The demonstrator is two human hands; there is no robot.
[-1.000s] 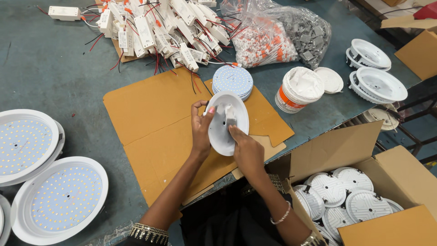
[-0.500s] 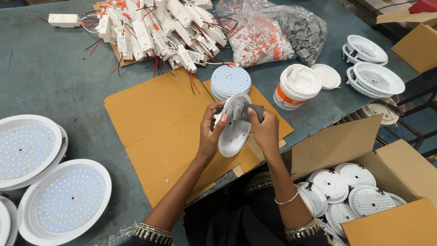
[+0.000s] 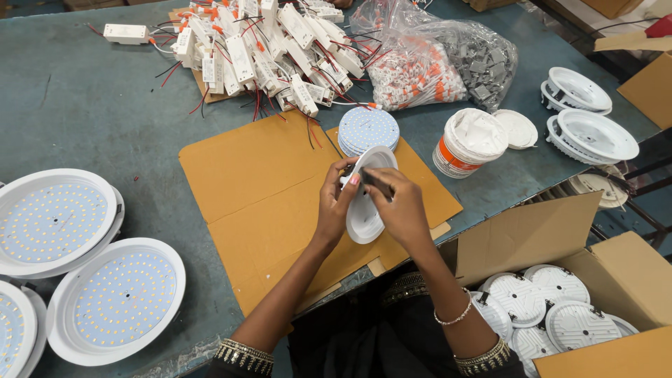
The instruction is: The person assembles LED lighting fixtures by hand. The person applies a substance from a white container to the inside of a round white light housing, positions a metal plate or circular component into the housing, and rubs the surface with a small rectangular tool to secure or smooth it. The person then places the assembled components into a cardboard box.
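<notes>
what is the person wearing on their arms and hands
Both forearms are bare. The right wrist carries a thin beaded bracelet. Dark sleeves end near the elbows in gold patterned cuffs. The left hand has pink polish on a nail; the right hand wears no glove.

A lamp assembly workshop: piled wired drivers (image 3: pixel 259 49), round LED panels (image 3: pixel 115 301), boxed housings (image 3: pixel 553 308).

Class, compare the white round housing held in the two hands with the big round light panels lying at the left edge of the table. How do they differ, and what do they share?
The held housing is smaller than the light panels. The housing is tilted up between the left hand and right hand; the panels lie flat on the table. The panels show a grid of small dots; the housing shows plain white. Both are round and white-rimmed.
</notes>
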